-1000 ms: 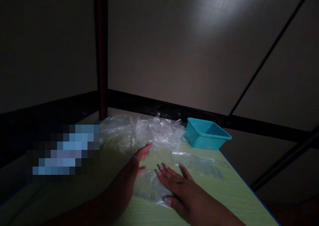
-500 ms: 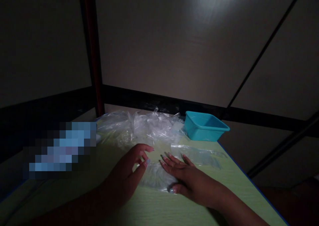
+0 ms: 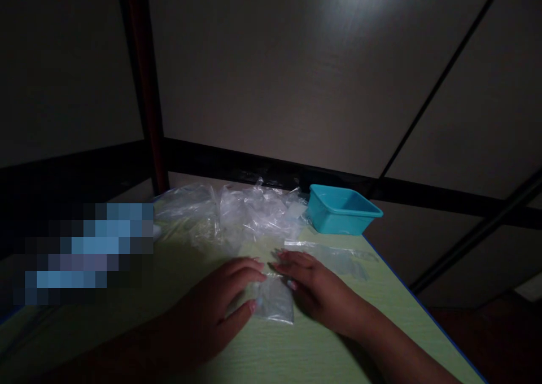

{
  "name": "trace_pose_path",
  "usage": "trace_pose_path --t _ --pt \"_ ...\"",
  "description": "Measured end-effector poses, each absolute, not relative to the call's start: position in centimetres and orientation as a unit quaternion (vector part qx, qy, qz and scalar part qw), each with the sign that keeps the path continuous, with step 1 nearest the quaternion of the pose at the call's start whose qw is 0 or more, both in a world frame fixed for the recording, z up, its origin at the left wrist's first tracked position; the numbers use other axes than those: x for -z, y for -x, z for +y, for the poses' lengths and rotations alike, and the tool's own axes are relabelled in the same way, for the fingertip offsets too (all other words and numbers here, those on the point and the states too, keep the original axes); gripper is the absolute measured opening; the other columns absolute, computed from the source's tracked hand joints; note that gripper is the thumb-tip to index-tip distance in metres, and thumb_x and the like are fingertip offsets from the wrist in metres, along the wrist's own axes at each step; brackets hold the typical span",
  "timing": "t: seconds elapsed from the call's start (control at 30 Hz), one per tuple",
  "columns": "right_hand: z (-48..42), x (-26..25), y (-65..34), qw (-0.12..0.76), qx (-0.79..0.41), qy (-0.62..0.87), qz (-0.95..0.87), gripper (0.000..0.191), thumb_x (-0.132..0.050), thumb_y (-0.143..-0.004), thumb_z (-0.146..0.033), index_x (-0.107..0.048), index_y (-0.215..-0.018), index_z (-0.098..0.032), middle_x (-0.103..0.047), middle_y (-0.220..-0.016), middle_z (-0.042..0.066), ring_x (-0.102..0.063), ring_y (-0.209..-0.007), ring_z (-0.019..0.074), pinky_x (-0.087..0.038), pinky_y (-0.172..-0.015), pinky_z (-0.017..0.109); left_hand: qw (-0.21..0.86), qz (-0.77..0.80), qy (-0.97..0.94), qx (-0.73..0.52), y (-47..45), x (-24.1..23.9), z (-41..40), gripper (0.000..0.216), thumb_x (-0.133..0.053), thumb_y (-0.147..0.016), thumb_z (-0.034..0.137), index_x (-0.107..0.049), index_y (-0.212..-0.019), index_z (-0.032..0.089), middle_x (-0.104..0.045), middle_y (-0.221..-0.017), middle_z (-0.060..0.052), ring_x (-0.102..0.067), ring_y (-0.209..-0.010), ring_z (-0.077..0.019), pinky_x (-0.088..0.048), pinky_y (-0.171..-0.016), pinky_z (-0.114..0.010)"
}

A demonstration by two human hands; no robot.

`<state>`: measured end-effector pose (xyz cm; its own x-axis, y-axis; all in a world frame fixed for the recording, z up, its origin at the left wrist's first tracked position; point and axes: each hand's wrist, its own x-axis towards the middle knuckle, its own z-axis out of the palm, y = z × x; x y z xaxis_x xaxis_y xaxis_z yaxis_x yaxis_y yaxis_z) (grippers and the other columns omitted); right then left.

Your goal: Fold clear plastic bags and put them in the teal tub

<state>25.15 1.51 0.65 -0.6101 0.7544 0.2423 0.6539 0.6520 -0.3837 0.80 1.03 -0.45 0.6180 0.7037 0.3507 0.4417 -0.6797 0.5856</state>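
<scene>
A small clear plastic bag [image 3: 277,304] lies flat on the green table between my two hands. My left hand [image 3: 222,296] is at the bag's left side, thumb and bent fingers apart, with the fingertips touching its upper left part. From the right, my right hand [image 3: 315,282] rests with loosely bent fingers at the bag's upper right edge, its thumb apart from the fingertips. Just beyond the right hand, another clear plastic bag [image 3: 339,255] lies flat.
A crumpled heap of clear plastic bags [image 3: 258,209] covers the back of the table [image 3: 245,356]. The turquoise plastic basket [image 3: 341,217] stands at the back right, near the table's blue edge. A blurred-out blue patch [image 3: 93,245] is at the left; a wall stands behind.
My right hand has drawn its spread fingers in and lifted its thumb off the bag's lower edge. The left fingers have come down onto the bag, which now shows as a narrower piece.
</scene>
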Motion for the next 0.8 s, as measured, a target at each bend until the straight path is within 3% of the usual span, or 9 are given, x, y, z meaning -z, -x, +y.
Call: trace_pose_path --t 0.1,0.2,0.3,0.4,0.57,0.7,0.8 --pt "1.8 -1.1 -25.3 0.239 -0.13 0.388 -0.881 0.047 -0.045 -0.075 -0.002 -0.058 -0.115 -0.023 -0.056 -0.116 0.009 -0.047 -0.111 0.0211 -0.037 -0.095 0.039 0.207 0.284 -0.907 -0.231 -0.6 0.4 0.8 0.037 -0.052 -0.083 0.026 -0.054 -0.119 0.028 -0.045 -0.134 -0.002 -0.037 -0.126 -0.0239 -0.028 -0.106 -0.04" --pt "1.9 -1.5 -25.6 0.309 -0.185 0.407 -0.839 0.033 -0.043 -0.078 -0.005 -0.064 -0.098 -0.02 -0.058 -0.097 0.007 -0.052 -0.095 0.019 -0.042 -0.085 0.035 0.188 0.255 -0.936 -0.153 -0.4 0.1 0.7 0.052 -0.054 -0.083 0.038 -0.04 -0.133 0.034 -0.032 -0.144 -0.003 -0.028 -0.131 -0.028 -0.02 -0.107 -0.05" --pt "2.1 -1.6 -25.7 0.387 -0.312 0.454 -0.739 0.02 -0.045 -0.085 -0.021 -0.063 -0.093 -0.02 -0.055 -0.086 0.006 -0.053 -0.082 0.018 -0.047 -0.068 0.031 0.164 0.259 -0.947 -0.098 -0.3 0.1 0.7 0.064 -0.053 -0.083 0.048 -0.024 -0.139 0.036 -0.019 -0.148 -0.004 -0.018 -0.133 -0.0308 -0.015 -0.105 -0.058" --pt "2.2 -1.4 -25.6 0.427 -0.466 0.469 -0.617 0.018 -0.053 -0.082 -0.034 -0.061 -0.091 -0.021 -0.053 -0.08 0.003 -0.052 -0.075 0.0178 -0.047 -0.056 0.028 0.15 0.267 -0.948 -0.09 -0.1 0.0 0.9 0.066 -0.051 -0.083 0.05 -0.019 -0.139 0.038 -0.015 -0.148 -0.004 -0.016 -0.134 -0.0315 -0.013 -0.104 -0.06" --pt "2.1 -1.5 -25.2 0.454 -0.591 0.443 -0.498 0.021 -0.059 -0.075 -0.029 -0.058 -0.096 -0.024 -0.052 -0.088 0.003 -0.051 -0.088 0.02 -0.051 -0.06 0.031 0.157 0.257 -0.95 -0.083 0.0 -0.9 0.8 0.064 -0.049 -0.083 0.052 -0.021 -0.139 0.037 -0.017 -0.147 -0.004 -0.016 -0.133 -0.0312 -0.013 -0.103 -0.06" --pt "1.8 -1.8 -25.1 0.46 -0.619 0.445 -0.455 0.026 -0.057 -0.075 -0.026 -0.054 -0.101 -0.025 -0.054 -0.092 0.004 -0.05 -0.095 0.021 -0.052 -0.065 0.035 0.17 0.244 -0.952 -0.076 -0.2 -1.7 0.4 0.052 -0.047 -0.085 0.052 -0.034 -0.134 0.04 -0.021 -0.145 -0.006 -0.02 -0.131 -0.0328 -0.015 -0.1 -0.063" --pt "1.8 -1.8 -25.1 0.467 -0.616 0.451 -0.447 0.024 -0.057 -0.077 -0.028 -0.053 -0.1 -0.024 -0.055 -0.092 0.004 -0.051 -0.095 0.0206 -0.051 -0.067 0.036 0.172 0.251 -0.95 -0.074 -0.3 -2.1 0.3 0.051 -0.048 -0.085 0.05 -0.034 -0.133 0.041 -0.022 -0.144 -0.006 -0.019 -0.131 -0.0341 -0.013 -0.098 -0.066"
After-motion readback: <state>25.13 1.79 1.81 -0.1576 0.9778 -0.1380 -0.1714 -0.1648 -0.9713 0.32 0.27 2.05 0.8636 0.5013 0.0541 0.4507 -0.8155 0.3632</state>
